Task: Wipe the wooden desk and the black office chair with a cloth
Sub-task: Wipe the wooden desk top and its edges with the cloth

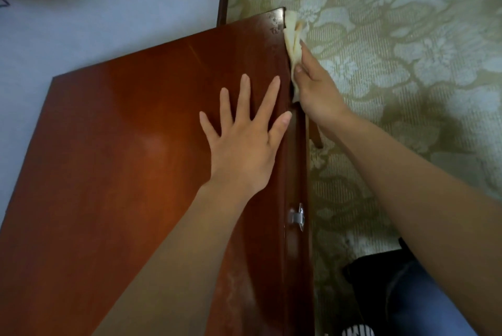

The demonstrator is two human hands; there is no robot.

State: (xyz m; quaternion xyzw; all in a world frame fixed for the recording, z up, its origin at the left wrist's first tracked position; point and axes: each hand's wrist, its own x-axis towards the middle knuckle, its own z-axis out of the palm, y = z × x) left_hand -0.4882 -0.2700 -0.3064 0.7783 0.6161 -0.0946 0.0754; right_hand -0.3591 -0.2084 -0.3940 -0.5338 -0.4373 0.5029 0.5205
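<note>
Head view shows the pale yellow folded cloth (292, 37) held by the right hand (315, 91) against the side edge of the glossy reddish-brown wooden bench (122, 145). The cloth sticks out past the fingertips toward the far corner. Just left of this hand, the left hand (244, 145) lies flat on the top, fingers spread wide, holding nothing. The step in hand seems to be wiping the bench edge. Next, I judge, the cloth must slide along this edge under steady pressure.

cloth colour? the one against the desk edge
Pale cream-yellow, plain, no visible print. The cloth shows best in the head view, gripped by the right hand.
</note>
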